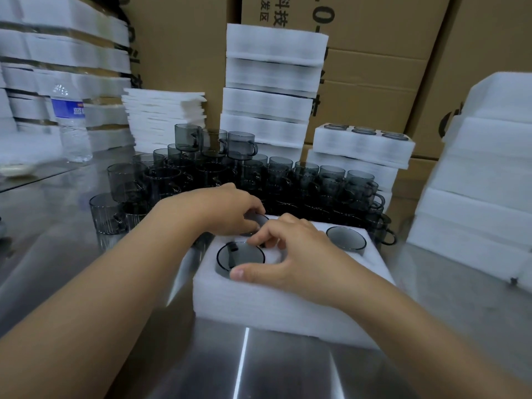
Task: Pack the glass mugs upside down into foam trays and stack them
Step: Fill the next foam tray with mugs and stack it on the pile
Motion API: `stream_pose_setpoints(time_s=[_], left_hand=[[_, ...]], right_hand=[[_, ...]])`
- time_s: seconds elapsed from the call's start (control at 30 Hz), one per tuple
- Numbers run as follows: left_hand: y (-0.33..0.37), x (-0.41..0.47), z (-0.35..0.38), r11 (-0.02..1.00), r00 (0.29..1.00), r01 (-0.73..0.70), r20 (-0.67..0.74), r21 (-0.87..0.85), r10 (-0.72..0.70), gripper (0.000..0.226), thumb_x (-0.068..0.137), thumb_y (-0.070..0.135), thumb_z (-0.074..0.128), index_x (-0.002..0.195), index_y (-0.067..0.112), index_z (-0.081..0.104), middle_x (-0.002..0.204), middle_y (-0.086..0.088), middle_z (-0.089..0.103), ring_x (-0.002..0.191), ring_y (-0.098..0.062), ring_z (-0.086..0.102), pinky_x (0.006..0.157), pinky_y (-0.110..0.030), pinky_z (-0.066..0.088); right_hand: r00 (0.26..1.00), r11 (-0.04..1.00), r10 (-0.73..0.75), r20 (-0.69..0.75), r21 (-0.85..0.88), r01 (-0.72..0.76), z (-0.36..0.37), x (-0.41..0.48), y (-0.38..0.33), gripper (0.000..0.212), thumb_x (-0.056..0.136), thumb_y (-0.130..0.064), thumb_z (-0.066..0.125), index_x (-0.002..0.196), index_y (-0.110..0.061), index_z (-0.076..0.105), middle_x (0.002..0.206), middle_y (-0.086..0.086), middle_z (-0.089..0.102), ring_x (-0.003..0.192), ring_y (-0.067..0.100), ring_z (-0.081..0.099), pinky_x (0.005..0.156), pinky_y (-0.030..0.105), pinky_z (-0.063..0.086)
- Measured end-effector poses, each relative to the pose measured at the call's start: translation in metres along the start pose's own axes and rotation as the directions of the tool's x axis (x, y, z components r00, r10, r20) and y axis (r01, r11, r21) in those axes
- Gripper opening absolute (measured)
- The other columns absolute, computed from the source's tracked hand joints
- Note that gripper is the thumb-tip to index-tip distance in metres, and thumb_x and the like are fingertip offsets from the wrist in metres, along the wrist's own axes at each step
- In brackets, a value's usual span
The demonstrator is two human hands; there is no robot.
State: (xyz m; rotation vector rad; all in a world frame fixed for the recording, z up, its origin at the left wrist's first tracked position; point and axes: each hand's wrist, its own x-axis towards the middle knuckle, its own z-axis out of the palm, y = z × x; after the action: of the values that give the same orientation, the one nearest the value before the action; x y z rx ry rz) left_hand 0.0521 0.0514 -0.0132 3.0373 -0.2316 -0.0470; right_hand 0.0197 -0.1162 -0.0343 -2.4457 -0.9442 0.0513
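My left hand (pixel 230 208) grips the back mug (pixel 259 220), my right hand (pixel 290 254) pinches the front mug (pixel 240 258), both upside down in the foam tray (pixel 288 309) on the bench (pixel 273 370). I judge much remains: a crowd of loose mugs (pixel 288 174) waits behind, beside the packed trays (pixel 359 149).

Single head-worn view, wide-angle. It looks from above and behind both forearms, facing forward and tilted down. Range is very close: left hand (pixel 230 208) and right hand (pixel 293 254) sit mid-frame, with the arms entering from the bottom corners. Foam tray (pixel 259 306) lies directly under the hands, glass mug (pixel 240 257) under the right fingers. Steel table (pixel 288 370) fills the frame nearer than the hands. Beyond the hands are loose mugs (pixel 288 180) and cardboard boxes (pixel 374 82). Edges bow from the lens.
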Motion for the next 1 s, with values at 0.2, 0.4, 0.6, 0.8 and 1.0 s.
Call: stream_pose_setpoints(time_s=[0.2,0.4,0.6,0.8,1.0], left_hand=[[-0.002,0.038,-0.052,0.99,0.956,0.073,-0.291,0.122,-0.035,0.044,0.096,0.031,0.047,0.14,0.027,0.041,0.143,0.001,0.044,0.124,-0.024,0.048,0.097,-0.033,0.04],[-0.03,0.085,-0.075,0.993,0.874,0.115,-0.476,0.012,-0.096,0.06,0.092,0.028,0.053,0.147,0.016,0.029,0.152,-0.005,0.025,0.125,-0.032,0.045,0.09,-0.039,0.044],[-0.054,0.102,-0.059,0.987,0.937,0.162,-0.315,0.006,-0.151,0.053,0.096,0.03,0.048,0.143,0.01,0.034,0.144,-0.014,0.04,0.125,-0.033,0.044,0.097,-0.038,0.04],[-0.058,0.099,-0.052,0.992,0.9,0.102,-0.418,-0.07,-0.122,0.041,0.095,0.01,0.048,0.136,0.009,0.046,0.134,-0.015,0.051,0.119,-0.032,0.048,0.095,-0.036,0.039],[-0.034,0.083,-0.053,0.997,0.803,-0.05,-0.596,-0.066,0.001,0.037,0.091,0.02,0.061,0.125,0.005,0.056,0.116,-0.012,0.058,0.103,-0.027,0.054,0.083,-0.03,0.04]], right_hand=[[1.0,1.0,-0.005,-0.025,0.005,0.005,0.003,0.002,0.008,0.055,0.058,-0.077,0.062,0.101,-0.044,0.054,0.096,-0.027,0.041,0.109,0.003,0.036,0.098,0.026,0.033],[1.0,1.0,-0.017,0.007,-0.022,0.018,0.002,0.003,0.01,0.057,0.054,-0.081,0.053,0.1,-0.047,0.048,0.099,-0.029,0.04,0.107,-0.001,0.034,0.094,0.022,0.03],[1.0,1.0,-0.018,0.014,-0.023,0.018,0.001,0.002,0.007,0.06,0.053,-0.081,0.05,0.101,-0.046,0.047,0.101,-0.029,0.04,0.109,-0.002,0.034,0.097,0.022,0.03],[1.0,0.999,-0.018,0.015,-0.031,0.019,0.002,0.003,0.008,0.06,0.051,-0.083,0.047,0.098,-0.047,0.045,0.1,-0.031,0.04,0.107,-0.004,0.034,0.096,0.022,0.029],[1.0,1.0,-0.021,-0.006,-0.013,0.021,0.004,0.004,0.011,0.059,0.049,-0.084,0.048,0.095,-0.047,0.045,0.099,-0.029,0.042,0.107,-0.002,0.035,0.096,0.023,0.03]])
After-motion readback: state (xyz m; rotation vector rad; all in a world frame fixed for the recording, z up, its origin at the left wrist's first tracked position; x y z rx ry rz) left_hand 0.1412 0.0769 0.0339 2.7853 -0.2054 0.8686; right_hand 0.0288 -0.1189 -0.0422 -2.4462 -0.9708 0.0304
